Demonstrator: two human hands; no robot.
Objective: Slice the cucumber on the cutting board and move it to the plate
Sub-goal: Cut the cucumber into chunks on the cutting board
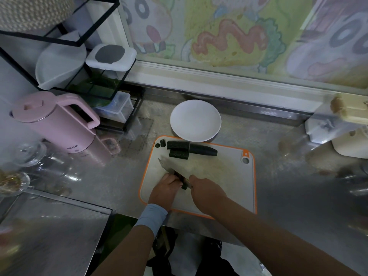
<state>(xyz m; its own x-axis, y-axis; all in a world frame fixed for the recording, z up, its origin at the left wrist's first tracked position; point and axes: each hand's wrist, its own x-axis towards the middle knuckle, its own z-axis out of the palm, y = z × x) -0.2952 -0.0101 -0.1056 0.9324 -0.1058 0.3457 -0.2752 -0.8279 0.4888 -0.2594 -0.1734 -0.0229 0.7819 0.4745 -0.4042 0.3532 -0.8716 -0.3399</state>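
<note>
— Scanning wide first. Biggest item?

— Steel tabletop (288, 186), dull shine, running the full width. Left rear: black wire rack (95, 36) with white tubs on its shelves. Pink kettle (53, 124) stands in front of the rack, lid on, handle turned toward it.

— Work area?

— Cutting board (229, 186), pale with an orange rim, at the centre of the tabletop, hang-hole at its far right corner. White plate (196, 120) sits just behind the board. Its near rim meets the board's far edge, and I cannot tell whether it rests on it.

— Grips?

— Right grip (207, 193) is wrapped round the handle of the knife (168, 166). The broad blade runs away to the far left, tip over the left part of the board. Left grip (165, 186) has a pale blue cuff (151, 218) at the wrist. Its fingers are curled down onto a cucumber stub (184, 186) right against the blade. Only the stub's dark end shows, between the two grips.

— Other pieces?

— All on the board's far edge, well apart from the grips. The long piece (205, 150) lies crosswise, dark skin up. There are two cut lengths (178, 145), one touching the long piece's left end and the other just in front of it. Two small end bits (163, 143) sit near the far left corner, close together.
</note>
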